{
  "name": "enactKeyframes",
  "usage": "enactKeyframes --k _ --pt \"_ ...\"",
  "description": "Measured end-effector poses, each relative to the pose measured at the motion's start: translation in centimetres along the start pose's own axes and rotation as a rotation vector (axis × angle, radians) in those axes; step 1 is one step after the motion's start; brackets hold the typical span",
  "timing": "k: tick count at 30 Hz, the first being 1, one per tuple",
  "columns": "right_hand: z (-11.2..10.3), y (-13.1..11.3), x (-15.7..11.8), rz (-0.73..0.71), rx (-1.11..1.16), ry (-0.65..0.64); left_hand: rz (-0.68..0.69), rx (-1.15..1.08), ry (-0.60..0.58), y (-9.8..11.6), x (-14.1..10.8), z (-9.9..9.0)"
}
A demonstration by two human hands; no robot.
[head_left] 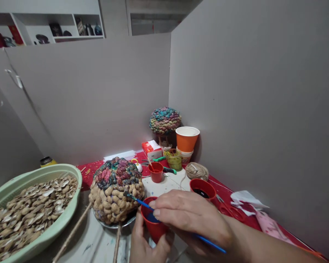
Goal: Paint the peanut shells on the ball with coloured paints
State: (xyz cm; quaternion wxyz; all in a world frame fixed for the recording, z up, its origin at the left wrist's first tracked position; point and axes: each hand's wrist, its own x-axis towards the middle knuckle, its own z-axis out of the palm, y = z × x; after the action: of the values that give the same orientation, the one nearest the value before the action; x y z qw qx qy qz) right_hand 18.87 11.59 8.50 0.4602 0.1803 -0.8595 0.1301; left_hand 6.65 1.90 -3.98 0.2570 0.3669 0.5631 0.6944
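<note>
My left hand (146,243) is wrapped round a small red cup (157,231) with dark blue liquid in it. Above the cup, my right hand (193,219) grips a blue paintbrush (142,202). The brush's dark tip touches or nearly touches the peanut-shell dome (112,199) to the left. Red, teal and purple paint covers the dome's top, while its lower shells are plain tan. Under the dome is a shiny metal rim, partly hidden. Two twine-wrapped sticks (116,243) reach from it toward me.
A green basket (78,182) of peanut shells stands at the left. Behind are a red cup (156,172), a twine ball (197,171), orange paper cup (186,140) and painted dome (165,120). At right are another red cup (212,190) and scissors (230,210). Grey partitions (249,109) enclose the table.
</note>
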Motion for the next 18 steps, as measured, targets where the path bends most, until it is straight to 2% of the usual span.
enactKeyframes --k 2,4,8,12,15,18 --pt "0.0 -0.4 0.1 0.02 0.02 0.005 0.002 0.014 0.007 -0.1 0.1 0.0" --pt "0.0 -0.7 0.3 0.104 0.065 0.051 -0.003 0.015 -0.007 -0.1 0.1 -0.2" --pt "0.2 0.0 0.4 0.301 0.11 0.237 0.024 0.005 -0.038 0.1 0.2 -0.5" --pt "0.2 1.3 0.3 0.439 0.13 0.395 -0.03 0.025 -0.029 0.6 0.2 -0.6" --pt "0.1 1.3 0.4 0.518 0.159 0.431 -0.04 0.011 -0.013 1.2 0.2 -0.6" --pt "0.0 0.8 0.7 0.566 0.196 0.402 -0.032 0.001 -0.007 1.6 0.3 -0.5"
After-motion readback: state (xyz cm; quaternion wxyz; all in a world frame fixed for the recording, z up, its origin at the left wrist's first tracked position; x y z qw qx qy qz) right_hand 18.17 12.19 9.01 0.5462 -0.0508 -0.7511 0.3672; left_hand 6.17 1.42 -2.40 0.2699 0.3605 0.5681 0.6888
